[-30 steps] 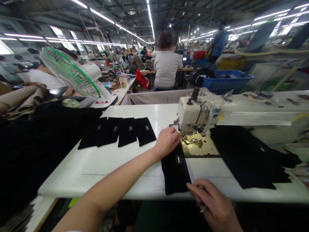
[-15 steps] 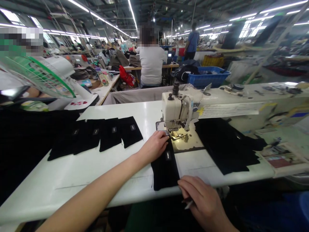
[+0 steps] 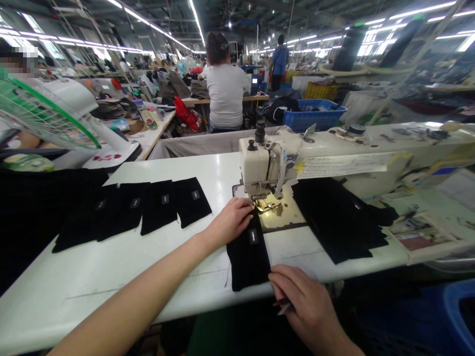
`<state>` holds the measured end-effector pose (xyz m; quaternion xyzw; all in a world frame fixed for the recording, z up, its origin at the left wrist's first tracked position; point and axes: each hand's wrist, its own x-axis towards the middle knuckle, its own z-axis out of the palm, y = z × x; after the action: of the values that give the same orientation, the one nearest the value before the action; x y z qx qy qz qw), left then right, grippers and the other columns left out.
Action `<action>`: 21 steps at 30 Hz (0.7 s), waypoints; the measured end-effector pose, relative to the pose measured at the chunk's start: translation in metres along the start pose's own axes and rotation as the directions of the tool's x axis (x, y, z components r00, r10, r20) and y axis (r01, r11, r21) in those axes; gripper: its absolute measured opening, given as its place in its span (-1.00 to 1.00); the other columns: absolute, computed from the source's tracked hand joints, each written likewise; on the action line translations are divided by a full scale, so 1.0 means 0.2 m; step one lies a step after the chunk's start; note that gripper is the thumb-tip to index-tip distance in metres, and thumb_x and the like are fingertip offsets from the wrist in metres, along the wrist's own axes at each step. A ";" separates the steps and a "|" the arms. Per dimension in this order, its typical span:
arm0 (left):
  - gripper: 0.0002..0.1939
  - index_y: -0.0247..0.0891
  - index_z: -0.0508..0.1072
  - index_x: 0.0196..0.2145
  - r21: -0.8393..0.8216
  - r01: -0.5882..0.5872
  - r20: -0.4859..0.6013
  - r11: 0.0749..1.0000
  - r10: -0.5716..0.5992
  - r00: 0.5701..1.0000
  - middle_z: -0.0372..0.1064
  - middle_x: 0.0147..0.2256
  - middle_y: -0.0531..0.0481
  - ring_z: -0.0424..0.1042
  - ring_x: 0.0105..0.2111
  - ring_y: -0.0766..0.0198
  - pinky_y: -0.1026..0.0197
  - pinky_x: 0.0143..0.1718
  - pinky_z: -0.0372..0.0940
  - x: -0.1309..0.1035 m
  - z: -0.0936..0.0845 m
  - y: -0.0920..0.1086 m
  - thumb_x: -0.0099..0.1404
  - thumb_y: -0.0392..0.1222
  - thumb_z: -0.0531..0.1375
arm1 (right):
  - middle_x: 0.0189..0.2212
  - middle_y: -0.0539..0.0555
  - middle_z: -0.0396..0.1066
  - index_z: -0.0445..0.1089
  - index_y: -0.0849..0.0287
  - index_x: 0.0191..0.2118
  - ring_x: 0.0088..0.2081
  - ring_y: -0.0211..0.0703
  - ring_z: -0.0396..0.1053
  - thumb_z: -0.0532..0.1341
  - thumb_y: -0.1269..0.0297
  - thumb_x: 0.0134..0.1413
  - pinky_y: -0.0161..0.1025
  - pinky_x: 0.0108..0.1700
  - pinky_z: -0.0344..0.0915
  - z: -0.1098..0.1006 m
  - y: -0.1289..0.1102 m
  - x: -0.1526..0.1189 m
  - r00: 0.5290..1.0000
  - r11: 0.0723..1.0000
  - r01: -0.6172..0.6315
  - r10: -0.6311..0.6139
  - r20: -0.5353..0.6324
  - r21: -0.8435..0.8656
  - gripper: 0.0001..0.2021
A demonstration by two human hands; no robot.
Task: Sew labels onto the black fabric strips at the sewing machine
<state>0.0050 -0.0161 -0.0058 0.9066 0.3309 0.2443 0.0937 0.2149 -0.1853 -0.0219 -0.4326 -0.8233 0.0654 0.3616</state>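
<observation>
A black fabric piece (image 3: 248, 264) with a small white-lettered label (image 3: 253, 236) lies on the white table, its far end at the presser foot (image 3: 268, 204) of a sewing machine (image 3: 260, 165). My left hand (image 3: 232, 217) is closed on the fabric's far left edge, just left of the foot. At the near right corner, my right hand (image 3: 306, 296) pinches the edge between thumb and fingers. A small pointed metal tool (image 3: 285, 309) sticks out from under that hand's fingers; most of it is hidden.
Several labelled black pieces (image 3: 191, 202) lie in an overlapping row on the left. More black fabric (image 3: 334, 217) is stacked right of the needle, beside a small tray (image 3: 419, 237). A fan (image 3: 48, 113) stands at the left; a person (image 3: 225, 94) sits ahead near a blue crate (image 3: 315, 112).
The whole view has shifted slightly, so everything appears a little further left. Both hands keep about the same hold on the fabric, which shows no clear movement against the machine.
</observation>
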 end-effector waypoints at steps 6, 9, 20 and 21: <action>-0.81 -0.33 0.52 -0.08 -0.027 -0.021 -0.037 0.999 0.020 0.999 0.42 -0.08 -0.20 0.39 -0.08 0.07 -0.01 0.02 0.38 0.00 0.01 -0.02 0.39 -0.34 0.15 | -0.17 0.16 0.50 0.39 0.20 -0.06 -0.27 -0.12 0.48 0.03 0.60 0.16 -0.26 -0.29 0.42 0.01 0.00 0.00 1.000 1.000 -0.010 0.010 0.003 -0.014 -0.68; -0.81 -0.31 0.52 -0.09 -0.029 -0.034 -0.042 0.999 0.033 0.999 0.42 -0.08 -0.19 0.40 -0.08 0.08 -0.02 0.01 0.39 0.00 0.01 -0.03 0.39 -0.34 0.15 | -0.18 0.15 0.50 0.39 0.19 -0.07 -0.29 -0.13 0.47 0.02 0.62 0.13 -0.27 -0.33 0.39 0.01 -0.01 0.00 1.000 1.000 -0.009 0.009 -0.001 -0.024 -0.66; -0.77 -0.34 0.50 -0.04 0.072 -0.059 -0.005 0.996 0.059 0.998 0.40 -0.08 -0.22 0.37 -0.05 0.06 -0.07 0.02 0.41 0.00 0.00 -0.01 0.44 -0.30 0.09 | -0.23 0.10 0.48 0.38 0.17 -0.10 -0.30 -0.16 0.43 0.00 0.67 0.05 -0.29 -0.31 0.33 0.00 -0.02 0.01 0.999 0.999 -0.036 0.035 0.030 0.016 -0.60; -0.77 -0.34 0.50 -0.05 0.081 -0.059 0.005 0.995 0.059 0.998 0.39 -0.08 -0.21 0.36 -0.05 0.07 -0.06 0.03 0.41 0.00 0.00 -0.01 0.44 -0.30 0.09 | -0.23 0.10 0.48 0.38 0.16 -0.09 -0.30 -0.15 0.43 -0.01 0.66 0.06 -0.29 -0.30 0.32 0.00 -0.02 0.02 0.998 0.999 -0.041 0.041 0.040 0.013 -0.61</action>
<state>0.0042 -0.0135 -0.0065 0.9195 0.3133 0.2321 0.0502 0.2114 -0.1850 -0.0189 -0.4455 -0.8208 0.0873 0.3466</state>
